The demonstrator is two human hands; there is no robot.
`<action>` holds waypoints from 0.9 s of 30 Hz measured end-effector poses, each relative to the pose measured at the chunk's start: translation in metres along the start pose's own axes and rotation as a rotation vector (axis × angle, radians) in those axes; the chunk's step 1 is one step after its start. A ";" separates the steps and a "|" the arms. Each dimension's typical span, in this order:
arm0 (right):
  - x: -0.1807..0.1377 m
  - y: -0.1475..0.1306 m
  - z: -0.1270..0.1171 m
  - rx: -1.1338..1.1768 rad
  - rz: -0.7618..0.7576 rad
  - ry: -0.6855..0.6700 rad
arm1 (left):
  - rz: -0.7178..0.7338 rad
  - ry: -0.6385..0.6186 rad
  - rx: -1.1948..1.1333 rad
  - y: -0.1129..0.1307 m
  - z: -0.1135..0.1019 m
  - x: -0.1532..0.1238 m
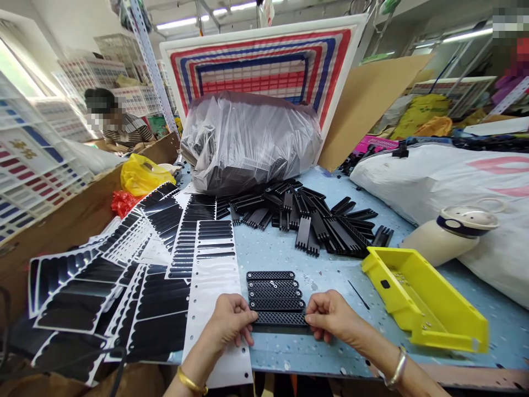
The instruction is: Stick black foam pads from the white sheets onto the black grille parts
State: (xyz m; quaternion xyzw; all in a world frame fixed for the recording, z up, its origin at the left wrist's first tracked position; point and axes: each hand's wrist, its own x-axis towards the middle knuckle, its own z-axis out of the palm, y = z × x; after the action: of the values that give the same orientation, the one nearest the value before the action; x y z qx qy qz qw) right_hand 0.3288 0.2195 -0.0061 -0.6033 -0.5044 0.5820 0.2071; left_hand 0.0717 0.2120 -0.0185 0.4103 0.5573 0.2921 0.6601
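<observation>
Several black plastic strips (276, 304) with a crosshatched face lie stacked edge to edge on the blue table, small metal rings at their ends. My left hand (235, 320) pinches the left end of the nearest crosshatched strip (281, 318). At its right end, my right hand (327, 316) closes thumb and fingers on the same strip. A couple of loose small metal pieces (273, 284) rest on an upper strip. Beside my left hand lies a white backing sheet (212, 292) with a few black stickers left near its top.
More sheets of black stickers (161, 303) overlap at left. Behind are a heap of black plastic pieces (314, 215) and a plastic-wrapped bundle (252, 143). To the right stand a yellow bin (433, 298) with small metal bits and a cream bottle (438, 237). A person (119, 121) sits far left.
</observation>
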 end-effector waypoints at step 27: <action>0.010 0.020 0.003 -0.044 -0.027 0.078 | 0.012 0.010 -0.068 0.000 0.005 0.000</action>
State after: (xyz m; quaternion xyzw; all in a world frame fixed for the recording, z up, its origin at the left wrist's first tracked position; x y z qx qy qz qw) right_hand 0.3313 0.2191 -0.0285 -0.6231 -0.5164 0.5442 0.2211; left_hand 0.0763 0.2112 -0.0188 0.3893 0.5480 0.3169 0.6691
